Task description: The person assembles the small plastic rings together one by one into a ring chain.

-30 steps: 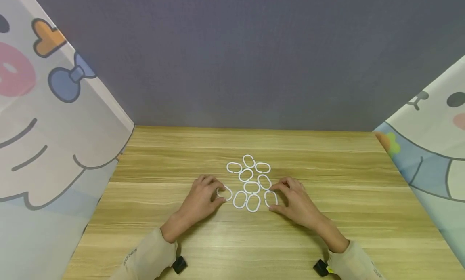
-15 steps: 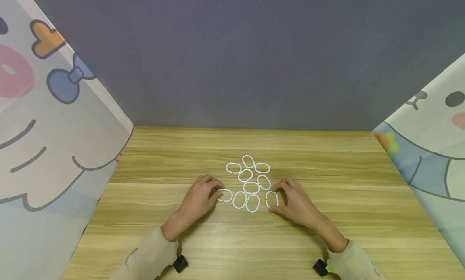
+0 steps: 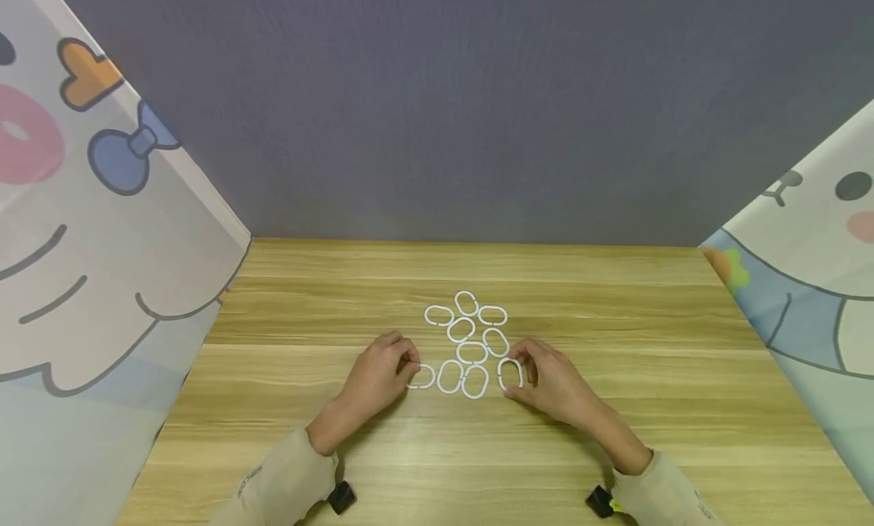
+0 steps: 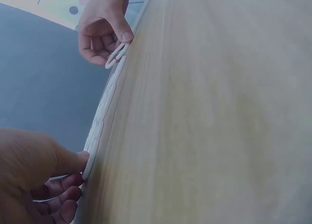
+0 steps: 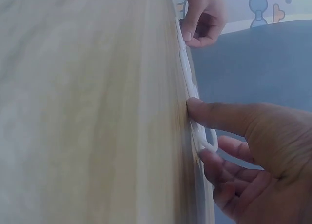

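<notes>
In the head view, several white oval plastic links, each a ring with a small split where that can be made out, lie in a cluster on the wooden table. My left hand (image 3: 377, 370) pinches the left end of the leftmost link (image 3: 433, 376), hiding that end. At the lower right of the cluster, my right hand (image 3: 558, 383) holds another link (image 3: 500, 374) between thumb and fingertip. The right wrist view shows this link (image 5: 213, 141) tilted up from the table. Among those between my hands are a lower-left link (image 3: 440, 376) and a link beside it (image 3: 487, 382).
Farther back in the cluster are a topmost link (image 3: 457, 301), a left link (image 3: 426, 313) and a right link (image 3: 507, 314). A grey panel (image 3: 471, 116) rises behind the table (image 3: 437, 458). Printed cartoon panels flank it left (image 3: 171, 253) and right (image 3: 806, 268).
The leftmost link has slid slightly toward me. My left thumb and finger, spread around it before, have closed together on its left end. My right hand and its link have barely shifted.
</notes>
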Demonstrator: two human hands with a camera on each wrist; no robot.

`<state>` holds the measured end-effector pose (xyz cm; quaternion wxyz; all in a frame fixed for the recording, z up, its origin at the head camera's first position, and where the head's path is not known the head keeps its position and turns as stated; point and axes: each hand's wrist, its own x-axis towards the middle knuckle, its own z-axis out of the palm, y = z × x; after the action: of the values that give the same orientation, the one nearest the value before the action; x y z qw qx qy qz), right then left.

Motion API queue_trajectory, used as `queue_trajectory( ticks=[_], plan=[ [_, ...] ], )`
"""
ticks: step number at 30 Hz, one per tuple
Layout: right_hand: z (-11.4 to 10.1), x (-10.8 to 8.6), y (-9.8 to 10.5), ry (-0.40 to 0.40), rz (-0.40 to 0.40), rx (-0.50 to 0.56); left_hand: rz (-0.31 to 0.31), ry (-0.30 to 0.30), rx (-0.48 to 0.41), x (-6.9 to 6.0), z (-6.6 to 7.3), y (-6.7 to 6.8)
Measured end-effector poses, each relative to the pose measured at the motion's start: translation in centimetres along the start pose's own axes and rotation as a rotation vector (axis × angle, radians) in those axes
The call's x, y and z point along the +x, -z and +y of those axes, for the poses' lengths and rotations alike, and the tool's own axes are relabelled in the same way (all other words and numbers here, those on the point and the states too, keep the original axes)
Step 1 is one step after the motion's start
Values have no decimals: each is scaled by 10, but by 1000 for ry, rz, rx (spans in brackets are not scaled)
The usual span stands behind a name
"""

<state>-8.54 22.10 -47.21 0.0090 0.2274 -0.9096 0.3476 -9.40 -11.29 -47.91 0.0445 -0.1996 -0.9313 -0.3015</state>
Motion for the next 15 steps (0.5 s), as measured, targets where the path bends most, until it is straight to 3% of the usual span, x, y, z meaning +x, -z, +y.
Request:
queue_trajectory(
  ticks=[7,15],
  plan=[
    [-1,1,0,-17,-2,112,19,33,0,-2,3,2],
    [4,-3,0,-37,-7,178,52,62,-80,-4,3,8]
  ],
)
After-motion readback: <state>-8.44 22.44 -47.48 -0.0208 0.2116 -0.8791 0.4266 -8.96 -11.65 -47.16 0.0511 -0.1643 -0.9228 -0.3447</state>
